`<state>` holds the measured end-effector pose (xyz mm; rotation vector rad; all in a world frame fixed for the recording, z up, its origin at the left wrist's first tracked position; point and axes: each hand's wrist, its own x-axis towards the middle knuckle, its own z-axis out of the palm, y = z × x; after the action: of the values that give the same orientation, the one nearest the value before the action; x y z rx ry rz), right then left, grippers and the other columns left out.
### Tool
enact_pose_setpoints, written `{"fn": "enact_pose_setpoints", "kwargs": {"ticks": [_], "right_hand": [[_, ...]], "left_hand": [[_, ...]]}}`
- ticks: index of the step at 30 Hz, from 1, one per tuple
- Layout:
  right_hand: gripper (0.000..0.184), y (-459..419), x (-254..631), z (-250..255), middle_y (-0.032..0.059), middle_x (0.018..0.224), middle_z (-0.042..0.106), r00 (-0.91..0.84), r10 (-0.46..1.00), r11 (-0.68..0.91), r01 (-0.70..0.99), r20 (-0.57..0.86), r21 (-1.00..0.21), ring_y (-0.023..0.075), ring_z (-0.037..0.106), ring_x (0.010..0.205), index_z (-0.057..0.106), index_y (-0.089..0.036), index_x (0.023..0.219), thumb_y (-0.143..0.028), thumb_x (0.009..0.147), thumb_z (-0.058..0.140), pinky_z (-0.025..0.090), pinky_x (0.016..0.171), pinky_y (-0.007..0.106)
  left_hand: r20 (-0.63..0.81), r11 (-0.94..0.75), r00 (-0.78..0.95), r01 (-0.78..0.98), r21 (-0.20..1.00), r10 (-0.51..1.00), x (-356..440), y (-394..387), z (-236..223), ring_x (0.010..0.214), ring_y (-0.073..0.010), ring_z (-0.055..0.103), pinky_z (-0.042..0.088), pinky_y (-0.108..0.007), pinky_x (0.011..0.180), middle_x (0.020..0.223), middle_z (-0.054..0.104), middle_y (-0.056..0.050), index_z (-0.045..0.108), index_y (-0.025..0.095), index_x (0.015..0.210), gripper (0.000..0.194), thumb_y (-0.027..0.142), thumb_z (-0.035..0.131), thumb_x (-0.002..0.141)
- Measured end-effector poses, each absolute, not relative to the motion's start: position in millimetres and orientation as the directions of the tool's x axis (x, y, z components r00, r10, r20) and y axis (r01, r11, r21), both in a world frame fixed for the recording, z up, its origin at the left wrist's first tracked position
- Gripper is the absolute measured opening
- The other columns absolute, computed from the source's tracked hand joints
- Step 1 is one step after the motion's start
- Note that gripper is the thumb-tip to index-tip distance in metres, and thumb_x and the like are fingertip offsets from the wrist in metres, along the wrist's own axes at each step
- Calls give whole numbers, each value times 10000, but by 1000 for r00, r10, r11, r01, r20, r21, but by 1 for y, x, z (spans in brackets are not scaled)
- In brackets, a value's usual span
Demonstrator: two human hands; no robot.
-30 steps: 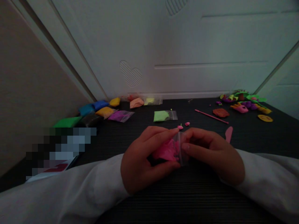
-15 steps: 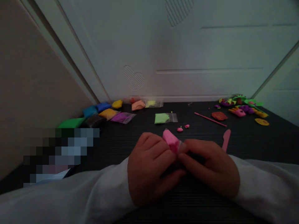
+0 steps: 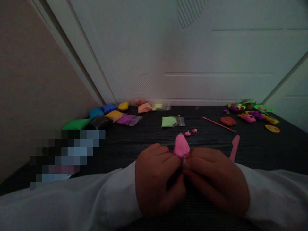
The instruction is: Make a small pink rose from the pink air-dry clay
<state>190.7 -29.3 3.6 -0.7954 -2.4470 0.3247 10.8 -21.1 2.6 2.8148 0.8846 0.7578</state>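
Observation:
A bag of pink modelling clay point(image 3: 181, 147) stands up between my two hands, its clear plastic end toward me. My left hand point(image 3: 160, 179) pinches that plastic from the left, fingers curled. From the other side my right hand point(image 3: 218, 179) grips the plastic with thumb and fingertips. The exact finger contact underneath is in shadow. Just beyond the bag lie two small pink clay pieces point(image 3: 187, 133), one with a thin green tip. A pink plastic knife point(image 3: 235, 148) rests beside my right hand, its lower end hidden by the hand and sleeve.
Past the hands lie an opened light green clay bag point(image 3: 169, 121), a pink stick point(image 3: 218, 124) and a reddish-brown clay lump point(image 3: 228, 121). Coloured clay bags, including a purple one point(image 3: 129, 120), line the left. Finished-looking clay shapes point(image 3: 258, 115) sit at the back right, before a white panel point(image 3: 192, 86).
The pink clay bag has turned from slanting to nearly upright. My right hand has closed in on its plastic end, nearer my left hand. The whole view has shifted slightly.

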Motion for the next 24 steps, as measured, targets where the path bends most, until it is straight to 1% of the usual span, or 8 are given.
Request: {"fn": "enact_pose_setpoints", "kwargs": {"ticks": [3, 5, 7, 10, 15, 20, 24], "right_hand": [[117, -30, 191, 2, 24, 741, 552, -694, 584, 811, 470, 420, -349, 134, 456, 677, 512, -161, 801, -128, 811, 400, 334, 612, 277], [113, -30, 191, 1, 20, 736, 555, -696, 583, 812, 479, 419, -334, 134, 456, 672, 510, -168, 791, -121, 798, 408, 332, 612, 278], [110, -29, 191, 0, 15, 715, 549, -693, 590, 807, 494, 414, -323, 129, 452, 650, 510, -172, 772, -121, 795, 415, 325, 600, 276], [104, -29, 190, 0, 11, 689, 536, -685, 602, 798, 517, 410, -308, 126, 446, 630, 505, -174, 745, -133, 794, 423, 313, 581, 276], [87, -31, 187, 1, 10, 658, 507, -664, 615, 787, 550, 426, -279, 132, 414, 629, 477, -174, 678, -133, 749, 447, 303, 579, 284], [117, -30, 190, 3, -5, 619, 471, -627, 637, 767, 576, 449, -283, 113, 399, 582, 453, -180, 650, -125, 748, 422, 291, 536, 262], [117, -22, 198, 2, 7, 618, 470, -579, 670, 735, 608, 464, -300, 124, 399, 578, 430, -184, 647, -147, 757, 421, 290, 525, 270]], "left_hand": [[420, -838, 726, 496, 227, 544, 10, -21, 4, 598, -156, 417, 289, -293, 534, 624, 507, -37, 522, 140, 683, 129, 242, 472, 744], [425, -845, 733, 497, 200, 532, 10, -20, 4, 589, -150, 414, 284, -289, 526, 615, 509, -31, 513, 143, 666, 177, 264, 453, 780], [426, -854, 745, 490, 172, 513, 10, -19, 3, 581, -144, 413, 280, -289, 525, 603, 510, -30, 502, 142, 643, 199, 218, 410, 802], [425, -868, 763, 477, 137, 487, 11, -17, -1, 561, -134, 402, 274, -290, 523, 590, 505, -26, 491, 138, 621, 199, 153, 389, 791], [442, -877, 766, 466, 120, 467, 13, -16, -4, 554, -129, 386, 263, -289, 521, 584, 489, -5, 466, 152, 615, 190, 159, 395, 790], [469, -891, 766, 440, 115, 439, 12, -16, 1, 532, -119, 384, 254, -272, 499, 555, 471, 0, 451, 156, 594, 192, 143, 394, 776], [449, -868, 755, 483, 113, 478, 7, -13, 3, 517, -115, 388, 254, -266, 490, 540, 452, 4, 463, 155, 595, 182, 144, 409, 768]]}}
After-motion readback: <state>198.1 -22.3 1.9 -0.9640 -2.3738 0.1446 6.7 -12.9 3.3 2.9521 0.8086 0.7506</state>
